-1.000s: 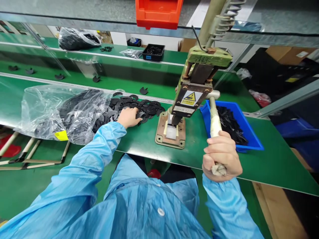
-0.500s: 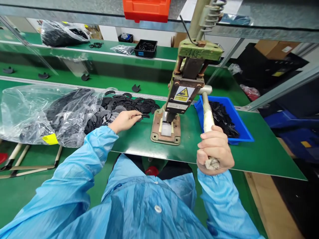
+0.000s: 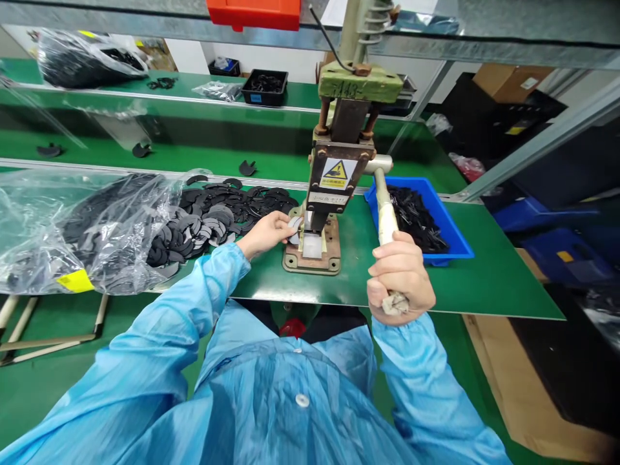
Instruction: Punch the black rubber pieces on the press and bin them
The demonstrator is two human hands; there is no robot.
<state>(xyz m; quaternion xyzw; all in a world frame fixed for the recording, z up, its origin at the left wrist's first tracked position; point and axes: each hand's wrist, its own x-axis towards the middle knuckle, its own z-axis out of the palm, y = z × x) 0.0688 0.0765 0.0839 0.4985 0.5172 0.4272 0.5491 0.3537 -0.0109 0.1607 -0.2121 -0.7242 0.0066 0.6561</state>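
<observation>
One flat black piece (image 3: 294,224) pinched in my left hand (image 3: 265,234) goes square under the press (image 3: 334,187); my right hand (image 3: 400,279), fisted round the lever (image 3: 385,213), should wait until fingers clear.

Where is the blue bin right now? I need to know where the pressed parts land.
In the head view the blue bin sits on the green table, right of the hand press, just beyond the right hand gripping the lever.
</observation>
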